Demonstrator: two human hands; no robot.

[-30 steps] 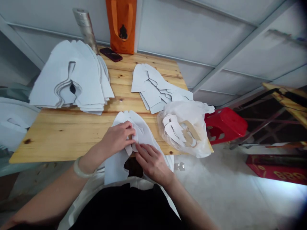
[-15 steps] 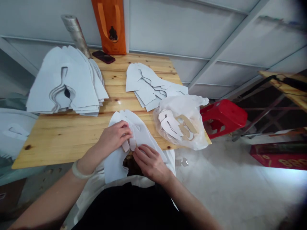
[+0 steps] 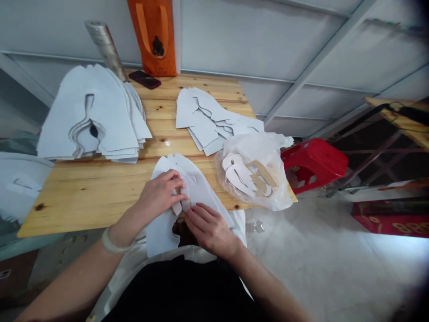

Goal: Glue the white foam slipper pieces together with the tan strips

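Note:
A white cut-out piece (image 3: pixel 201 185) lies over the near table edge and hangs toward my lap, with a dark opening near its lower middle. My left hand (image 3: pixel 164 192), a pale bangle at its wrist, has thumb and fingers on a narrow white strip at the piece's centre. Just to the right, my right hand (image 3: pixel 209 228) presses its bent fingers together at the strip's lower edge, on the white piece. The fingertips of both hands are close to each other, above the dark opening.
A tall stack of white pieces (image 3: pixel 67 116) stands at the left, a smaller pile (image 3: pixel 201 125) farther back. A clear plastic bag (image 3: pixel 279 179) holds white and tan cut-outs. Behind are a phone (image 3: pixel 145 80), a metallic cylinder (image 3: pixel 106 47) and an orange bag (image 3: pixel 152 58). A red stool (image 3: pixel 317 161) is right.
The thumb of my left hand has moved slightly lower and to the right over the strip. My right hand has barely moved.

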